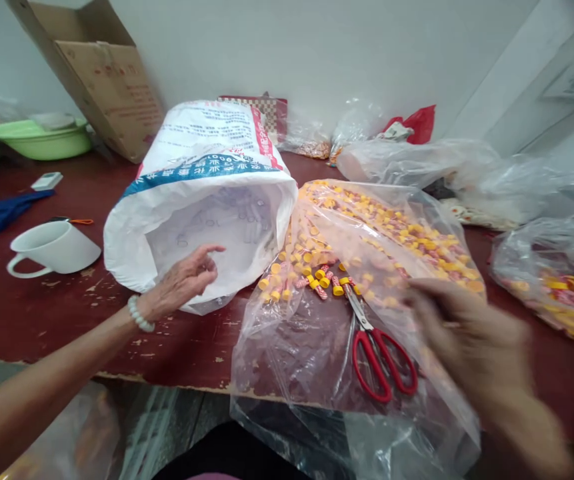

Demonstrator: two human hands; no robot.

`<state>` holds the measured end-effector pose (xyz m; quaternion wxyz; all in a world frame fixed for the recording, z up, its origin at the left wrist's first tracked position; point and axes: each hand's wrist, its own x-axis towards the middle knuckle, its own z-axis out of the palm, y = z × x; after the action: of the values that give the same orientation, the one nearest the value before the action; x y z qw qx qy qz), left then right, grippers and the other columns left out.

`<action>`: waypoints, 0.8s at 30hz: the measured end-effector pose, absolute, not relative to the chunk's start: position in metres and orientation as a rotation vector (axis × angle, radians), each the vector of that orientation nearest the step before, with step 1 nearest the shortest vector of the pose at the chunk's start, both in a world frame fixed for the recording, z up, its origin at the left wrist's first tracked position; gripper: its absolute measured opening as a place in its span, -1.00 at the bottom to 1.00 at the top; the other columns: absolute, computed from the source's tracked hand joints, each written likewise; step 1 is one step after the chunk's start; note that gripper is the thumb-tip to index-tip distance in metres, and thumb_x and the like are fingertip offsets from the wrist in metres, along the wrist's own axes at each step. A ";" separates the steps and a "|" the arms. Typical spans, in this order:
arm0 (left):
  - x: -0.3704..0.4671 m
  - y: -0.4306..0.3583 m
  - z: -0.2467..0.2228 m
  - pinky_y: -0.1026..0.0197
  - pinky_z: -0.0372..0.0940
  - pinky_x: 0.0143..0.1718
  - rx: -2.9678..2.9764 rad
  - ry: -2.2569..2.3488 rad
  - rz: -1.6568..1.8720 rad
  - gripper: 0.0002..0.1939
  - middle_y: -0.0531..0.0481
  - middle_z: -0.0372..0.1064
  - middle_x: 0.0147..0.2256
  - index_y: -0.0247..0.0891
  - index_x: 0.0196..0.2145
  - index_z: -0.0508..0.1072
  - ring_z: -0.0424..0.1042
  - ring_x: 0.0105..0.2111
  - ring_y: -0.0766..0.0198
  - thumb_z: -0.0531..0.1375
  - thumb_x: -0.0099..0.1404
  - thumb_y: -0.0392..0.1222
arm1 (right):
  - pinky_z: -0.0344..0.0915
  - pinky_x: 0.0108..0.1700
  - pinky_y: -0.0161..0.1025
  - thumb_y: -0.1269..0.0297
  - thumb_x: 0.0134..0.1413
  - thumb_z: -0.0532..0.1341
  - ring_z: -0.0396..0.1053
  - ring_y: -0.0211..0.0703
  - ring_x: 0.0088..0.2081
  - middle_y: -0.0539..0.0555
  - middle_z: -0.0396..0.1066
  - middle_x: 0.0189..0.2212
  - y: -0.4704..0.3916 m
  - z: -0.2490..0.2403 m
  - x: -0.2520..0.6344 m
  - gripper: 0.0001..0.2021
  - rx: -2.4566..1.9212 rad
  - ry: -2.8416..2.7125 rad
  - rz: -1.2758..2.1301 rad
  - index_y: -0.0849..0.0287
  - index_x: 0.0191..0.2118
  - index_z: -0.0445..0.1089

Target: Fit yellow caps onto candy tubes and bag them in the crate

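My left hand (189, 277), with a pale bead bracelet at the wrist, is over the open mouth of a white woven sack (127, 257). Its index finger is stretched out, the others loosely bent, and I see nothing in it. The sack lies on its side, printed in blue and red, with a pale lining and small clear pieces inside. Smeared by motion, my right hand (471, 340) is over the right side of a clear plastic bag (291, 357); its grip is unclear. Small red-patterned tubes with yellow caps (317, 280) fill the bag's far part. Red-handled scissors (379, 360) lie on its near part.
A white mug (57, 247) stands at the left on the worn red table (181, 357). Behind are a cardboard box (111, 93) and a green basin (41, 141). Another bag of yellow-capped pieces (567, 293) lies far right; crumpled clear bags (417, 160) line the back.
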<state>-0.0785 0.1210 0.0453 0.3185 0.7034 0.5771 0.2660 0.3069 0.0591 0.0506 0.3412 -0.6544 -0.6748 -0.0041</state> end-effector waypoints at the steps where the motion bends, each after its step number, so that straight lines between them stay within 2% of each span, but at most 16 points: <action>1: -0.069 0.106 0.049 0.31 0.16 -0.48 1.796 1.461 0.689 -0.55 0.09 0.24 -0.39 -0.10 0.10 0.18 0.22 -0.53 0.37 0.06 0.24 -0.15 | 0.34 -0.18 -0.21 0.17 0.16 0.14 0.40 -0.16 -0.26 0.09 0.45 -0.28 0.065 0.046 0.289 -0.83 -1.644 -1.859 0.039 0.06 -0.22 0.43; 2: -0.059 0.090 0.051 0.32 0.17 -0.47 1.736 1.404 0.684 -0.57 0.07 0.25 -0.36 -0.09 0.09 0.19 0.23 -0.50 0.36 0.07 0.26 -0.11 | 0.33 -0.19 -0.21 0.22 0.18 0.11 0.41 -0.14 -0.26 0.09 0.45 -0.30 0.073 0.040 0.270 -0.83 -1.552 -1.991 0.114 0.08 -0.23 0.43; 5: -0.034 0.048 0.053 0.31 0.20 -0.40 1.530 1.223 0.682 -0.57 0.03 0.26 -0.31 -0.07 0.09 0.19 0.26 -0.41 0.33 0.08 0.28 -0.04 | 0.29 -0.16 -0.19 0.35 0.13 0.12 0.38 -0.04 -0.15 0.18 0.43 -0.19 0.098 0.015 0.224 -0.81 -1.787 -2.095 0.173 0.16 -0.14 0.39; 8: -0.020 0.019 0.047 0.30 0.21 -0.36 1.308 1.099 0.704 -0.57 0.03 0.26 -0.26 -0.04 0.09 0.17 0.25 -0.39 0.33 0.09 0.28 -0.03 | 0.25 -0.13 -0.12 0.42 0.07 0.13 0.37 0.06 -0.14 0.31 0.40 -0.18 0.115 -0.003 0.208 -0.76 -1.895 -2.052 0.185 0.28 -0.10 0.36; 11: -0.015 0.001 0.035 0.29 0.20 -0.33 1.165 1.068 0.737 -0.63 0.01 0.26 -0.24 -0.11 0.01 0.26 0.23 -0.35 0.33 0.13 0.25 -0.07 | 0.25 -0.17 -0.15 0.44 0.11 0.06 0.38 -0.01 -0.21 0.31 0.41 -0.24 0.108 -0.001 0.213 -0.73 -1.902 -2.002 0.221 0.35 -0.07 0.31; 13: -0.013 -0.006 0.027 0.30 0.17 -0.35 1.139 1.069 0.742 -0.67 0.01 0.26 -0.28 -0.17 -0.04 0.32 0.23 -0.35 0.32 0.15 0.23 -0.10 | 0.27 -0.25 -0.23 0.36 0.19 -0.01 0.38 -0.12 -0.30 0.19 0.42 -0.31 0.090 0.008 0.214 -0.73 -1.820 -1.944 0.340 0.31 -0.04 0.27; 15: -0.009 -0.010 0.022 0.31 0.14 -0.39 1.146 1.065 0.740 -0.67 0.02 0.26 -0.31 -0.18 -0.05 0.34 0.21 -0.37 0.32 0.15 0.23 -0.10 | 0.28 -0.33 -0.29 0.23 0.23 -0.02 0.36 -0.21 -0.37 0.07 0.40 -0.37 0.063 0.018 0.205 -0.73 -1.585 -1.782 0.619 0.23 -0.04 0.23; 18: 0.000 -0.013 0.023 0.31 0.10 -0.42 1.188 1.015 0.734 -0.68 0.02 0.28 -0.31 -0.18 -0.06 0.34 0.19 -0.40 0.33 0.15 0.23 -0.11 | 0.29 -0.36 -0.32 0.13 0.16 0.11 0.34 -0.25 -0.39 -0.01 0.35 -0.41 0.021 0.026 0.183 -0.74 -1.192 -1.485 0.978 0.15 -0.10 0.23; 21: 0.009 -0.016 0.029 0.32 0.10 -0.43 1.204 0.940 0.730 -0.73 0.01 0.29 -0.30 -0.21 -0.11 0.36 0.18 -0.39 0.34 0.15 0.23 -0.12 | 0.29 -0.33 -0.31 0.19 0.13 0.16 0.31 -0.28 -0.40 -0.02 0.34 -0.37 -0.007 0.024 0.166 -0.79 -1.174 -1.492 0.972 0.11 -0.13 0.25; 22: 0.011 -0.017 0.032 0.32 0.10 -0.44 1.196 0.920 0.737 -0.74 0.02 0.28 -0.31 -0.22 -0.14 0.37 0.17 -0.39 0.34 0.16 0.23 -0.11 | 0.29 -0.29 -0.28 0.21 0.14 0.15 0.32 -0.27 -0.36 -0.01 0.35 -0.33 -0.012 0.023 0.164 -0.82 -1.196 -1.535 0.925 0.10 -0.14 0.27; 24: 0.013 -0.019 0.034 0.34 0.09 -0.47 1.148 0.885 0.766 -0.75 0.04 0.24 -0.37 -0.24 -0.18 0.39 0.15 -0.43 0.37 0.19 0.20 -0.10 | 0.28 -0.10 -0.19 0.22 0.18 0.11 0.33 -0.19 -0.16 0.06 0.34 -0.20 -0.020 0.023 0.162 -0.85 -1.194 -1.643 0.821 0.09 -0.16 0.32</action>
<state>0.0128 -0.0192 0.0339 0.6826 0.5117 0.3945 0.3415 0.1622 -0.0201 0.0228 0.4577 -0.4848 -0.6667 0.3332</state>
